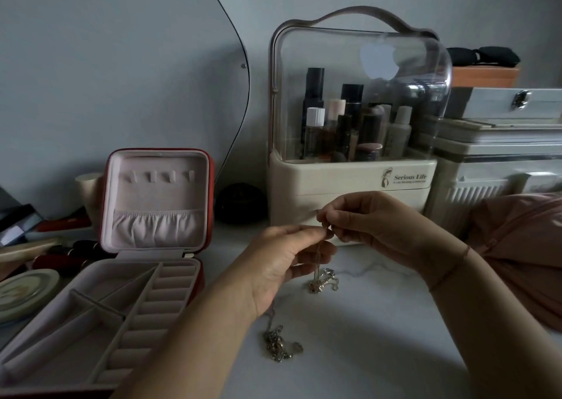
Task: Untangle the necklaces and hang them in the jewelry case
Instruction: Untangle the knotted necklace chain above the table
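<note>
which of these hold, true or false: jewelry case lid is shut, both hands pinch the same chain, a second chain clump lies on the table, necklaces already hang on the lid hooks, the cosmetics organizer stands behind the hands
1. The jewelry case lid is shut. False: it stands open, upright behind the tray.
2. The left hand and right hand pinch the same held necklace. True, their fingertips meet on it, and its lower end bunches on the table.
3. A second necklace clump lies on the table. True, nearer the camera, below the left wrist.
4. Necklaces already hang on the lid hooks. False: the hooks are bare.
5. The cosmetics organizer stands behind the hands. True.
</note>
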{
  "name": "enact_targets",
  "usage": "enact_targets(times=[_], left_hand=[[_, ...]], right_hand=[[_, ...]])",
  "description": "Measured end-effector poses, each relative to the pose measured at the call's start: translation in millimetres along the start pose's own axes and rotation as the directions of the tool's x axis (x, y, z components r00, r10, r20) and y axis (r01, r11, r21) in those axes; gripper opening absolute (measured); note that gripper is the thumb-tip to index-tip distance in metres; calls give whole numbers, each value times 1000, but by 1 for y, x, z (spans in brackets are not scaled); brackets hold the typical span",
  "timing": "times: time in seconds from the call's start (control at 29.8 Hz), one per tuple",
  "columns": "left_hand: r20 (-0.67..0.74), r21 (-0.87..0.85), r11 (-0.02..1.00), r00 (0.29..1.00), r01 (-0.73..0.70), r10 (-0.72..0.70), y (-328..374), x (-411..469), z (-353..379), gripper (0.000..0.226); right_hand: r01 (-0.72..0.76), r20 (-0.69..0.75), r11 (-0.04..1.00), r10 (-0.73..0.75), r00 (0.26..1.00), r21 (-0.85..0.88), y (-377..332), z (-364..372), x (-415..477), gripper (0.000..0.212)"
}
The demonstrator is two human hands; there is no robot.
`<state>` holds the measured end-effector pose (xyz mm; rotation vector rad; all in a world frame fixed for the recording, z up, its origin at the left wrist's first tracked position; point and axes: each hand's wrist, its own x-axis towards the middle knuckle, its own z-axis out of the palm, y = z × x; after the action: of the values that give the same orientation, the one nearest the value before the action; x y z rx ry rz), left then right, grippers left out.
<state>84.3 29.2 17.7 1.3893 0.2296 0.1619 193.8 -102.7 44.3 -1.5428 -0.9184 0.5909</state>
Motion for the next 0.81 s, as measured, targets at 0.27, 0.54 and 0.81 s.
enact_targets(times=[0.27, 0.54, 0.81], left_hand=[[-34, -31, 999, 999, -10, 9, -3, 3, -2, 6], [-84, -65, 998, 996, -2, -3, -4, 5, -4, 16], [-87, -91, 995, 996, 30, -38, -2, 5, -3, 5]], right_hand=[[5, 40, 1000, -5, 999, 0, -1, 1, 0, 24], [-20, 8, 1000, 20, 1000, 23, 1, -4, 2, 14], [-29, 44, 1000, 29, 999, -9, 1, -1, 0, 18]])
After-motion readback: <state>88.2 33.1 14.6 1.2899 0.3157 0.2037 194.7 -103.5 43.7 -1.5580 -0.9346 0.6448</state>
